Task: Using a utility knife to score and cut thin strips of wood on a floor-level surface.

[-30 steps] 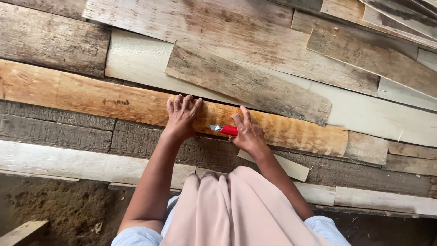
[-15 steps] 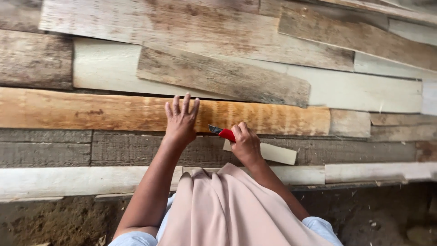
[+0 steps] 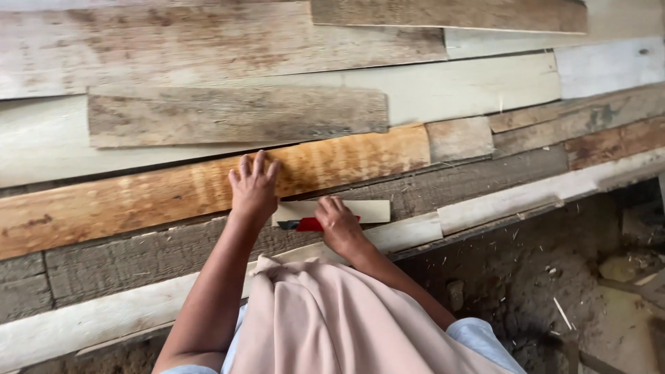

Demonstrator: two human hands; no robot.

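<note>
2 hands on the boards: the left hand (image 3: 253, 188) lies flat, fingers spread, on the orange-brown plank (image 3: 173, 190). The right hand (image 3: 337, 223) is closed around a red-handled tool (image 3: 307, 224), just beside it, over a pale wood strip (image 3: 367, 210).

Red tool (image 3: 309, 224) mostly under right hand (image 3: 337, 223)

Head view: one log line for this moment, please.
left hand: flat on orange-brown plank | right hand: gripping red tool | small pale strip: beside tool
</note>
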